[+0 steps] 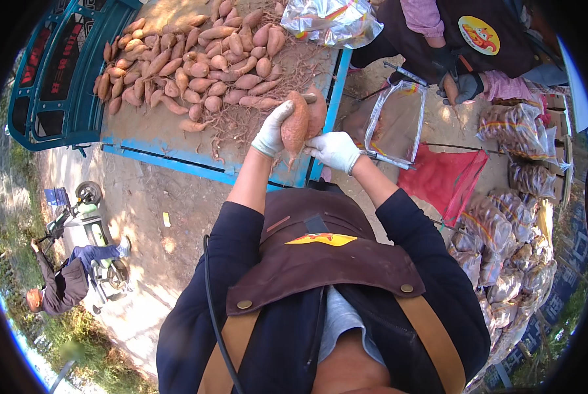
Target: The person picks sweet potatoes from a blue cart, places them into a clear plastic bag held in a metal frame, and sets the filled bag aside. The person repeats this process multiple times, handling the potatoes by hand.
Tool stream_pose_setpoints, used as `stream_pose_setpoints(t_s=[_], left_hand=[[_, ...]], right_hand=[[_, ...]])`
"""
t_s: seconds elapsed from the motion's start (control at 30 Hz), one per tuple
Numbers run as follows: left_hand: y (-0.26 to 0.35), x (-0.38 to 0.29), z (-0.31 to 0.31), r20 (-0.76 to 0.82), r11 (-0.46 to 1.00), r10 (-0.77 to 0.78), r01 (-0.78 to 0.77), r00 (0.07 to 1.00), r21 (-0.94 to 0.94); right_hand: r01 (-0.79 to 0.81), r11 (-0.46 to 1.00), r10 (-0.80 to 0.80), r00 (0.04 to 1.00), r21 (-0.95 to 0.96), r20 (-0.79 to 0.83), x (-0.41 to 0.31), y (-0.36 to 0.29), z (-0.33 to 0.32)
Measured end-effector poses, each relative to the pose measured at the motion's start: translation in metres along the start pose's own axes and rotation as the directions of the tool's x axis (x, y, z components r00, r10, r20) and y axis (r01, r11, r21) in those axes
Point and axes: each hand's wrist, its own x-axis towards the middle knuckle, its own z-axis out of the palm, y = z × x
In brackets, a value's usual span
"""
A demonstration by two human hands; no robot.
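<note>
My left hand (273, 130), in a white work glove, grips a reddish-brown sweet potato (294, 125) upright, with a thin root tail pointing down. Directly behind it is a second, pinker sweet potato (317, 111), partly hidden; I cannot tell what supports it. My right hand (334, 151), also gloved in white, has its fingers bent at the lower end of these two. Whether they pinch a root is hidden. Both hands are over the corner of a blue-edged cart bed (185, 170). A heap of sweet potatoes (195, 69) lies farther back on it, beside loose root strands (294, 74).
Silvery plastic bags (332, 22) lie at the bed's far corner. To the right, a metal frame holds open a clear bag (395, 118) near a red mesh bag (441, 177). Filled bags (491, 226) are stacked beyond. A co-worker's gloved hands (459, 86) hold a sweet potato. A scooter rider (72, 276) is at left.
</note>
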Motion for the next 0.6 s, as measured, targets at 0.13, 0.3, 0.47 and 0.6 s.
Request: stream_pose_setpoints(t_s=[0.13,0.3,0.47,0.6], left_hand=[[0.005,0.005,0.004,-0.188,0.99,0.134,-0.124,0.973,0.061],[0.004,0.013,0.023,-0.405,0.982,0.074,0.005,0.911,0.191],[0.009,0.014,0.02,-0.292,0.979,0.119,-0.063,0.949,0.193],[0.008,0.015,0.004,-0.314,0.987,0.152,-0.163,0.937,-0.009]], right_hand=[[-0.239,0.884,0.349,0.909,0.401,-0.227,0.003,0.003,-0.013],[0.272,0.469,0.223,0.884,0.84,-0.411,0.024,-0.023,-0.003],[0.273,-0.046,0.254,0.933,0.961,-0.253,0.023,-0.014,-0.001],[0.277,-0.419,0.217,0.955,0.865,-0.201,0.011,0.013,0.0]])
